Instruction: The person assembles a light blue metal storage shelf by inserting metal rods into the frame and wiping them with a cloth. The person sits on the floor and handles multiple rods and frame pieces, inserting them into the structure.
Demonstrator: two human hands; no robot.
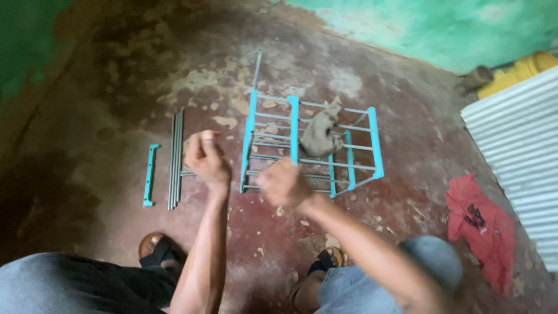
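Two hands are in my view, both raised above the floor in front of the knees. I log the left hand [206, 156] as curled, fingers bent inward with the thumb and forefinger pinched near the top; something small may sit between them, but I cannot tell what, so I record its grasp as undetermined. The right hand [283, 183] is blurred and balled into a loose fist; I cannot tell whether it grips one of the rods beneath it or merely hovers.

Just under and beyond the right hand lies the rack frame [314, 152], turquoise plastic connectors joined by grey metal rods, flat on the floor. A crumpled grey cloth [320, 135] rests on its upper rods.

Left of the left hand, a bundle of loose grey rods [175, 158] lies parallel, and further left a single turquoise connector bar [150, 175].

I note a red cloth [481, 225] on the worn red floor [116, 104] at right, beside a corrugated white sheet [517, 145].
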